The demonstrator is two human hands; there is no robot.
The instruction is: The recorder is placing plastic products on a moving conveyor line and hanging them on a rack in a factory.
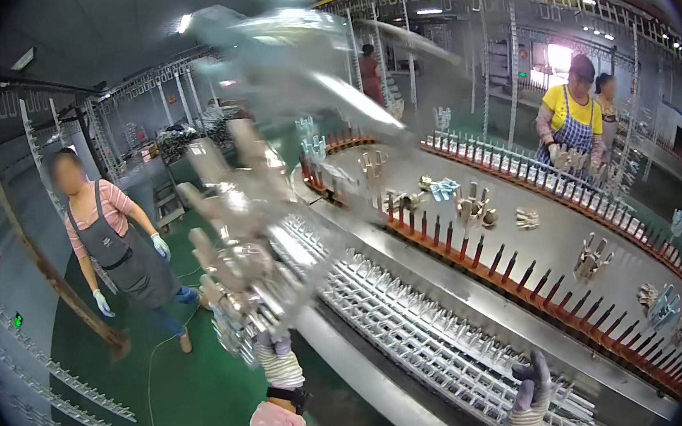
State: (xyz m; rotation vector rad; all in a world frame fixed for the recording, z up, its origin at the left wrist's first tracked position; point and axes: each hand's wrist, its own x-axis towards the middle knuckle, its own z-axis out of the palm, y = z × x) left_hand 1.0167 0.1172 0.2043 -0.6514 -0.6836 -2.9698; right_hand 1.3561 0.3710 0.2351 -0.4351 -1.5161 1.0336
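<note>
My left hand (pixel 276 356), in a grey glove with a striped cuff, is closed around the lower end of a bundle of shiny metal pieces (pixel 240 261). The bundle fans out upward and is partly smeared by motion, so the exact kind of piece cannot be made out. Above it, a large pale, glossy shape (pixel 291 52) is blurred across the upper middle. At the lower right, my gloved right hand (pixel 531 388) has its fingers raised and apart, with nothing seen in them. It is over the near end of silver metal racks (pixel 403 331) lying side by side.
Beyond a metal ledge runs a line of dark-tipped spindles (pixel 478 253) on an orange track. Metal pieces (pixel 527 218) lie on the grey tabletop (pixel 560 240). A person in an apron (pixel 123 236) walks at left; another in yellow (pixel 572 118) stands across the table.
</note>
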